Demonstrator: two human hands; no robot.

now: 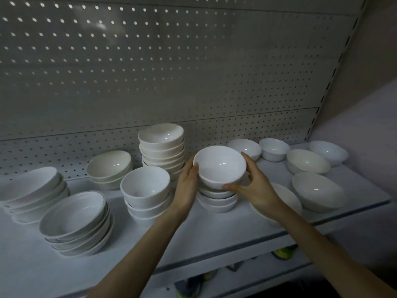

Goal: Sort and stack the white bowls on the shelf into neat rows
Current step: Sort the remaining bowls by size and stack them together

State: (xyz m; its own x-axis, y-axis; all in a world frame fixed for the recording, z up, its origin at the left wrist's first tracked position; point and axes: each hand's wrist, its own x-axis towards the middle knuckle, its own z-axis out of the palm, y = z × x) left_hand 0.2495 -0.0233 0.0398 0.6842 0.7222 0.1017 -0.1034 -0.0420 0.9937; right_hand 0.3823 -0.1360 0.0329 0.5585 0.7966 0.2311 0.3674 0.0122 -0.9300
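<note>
Hands (left (187,186) flat, right (257,187) curled) holding glossy round bowl (219,166) above stack (217,201)

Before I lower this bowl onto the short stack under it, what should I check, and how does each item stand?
1. Grip: right hand curls round the held bowl, left hand presses its side: ok.
2. Bowl upright, opening up: ok.
3. Held bowl above the short stack: ok.
4. Size matches the stack's top bowl: cannot tell, it is hidden.
5. Gap between left hand and the tall stack: cannot tell.
</note>
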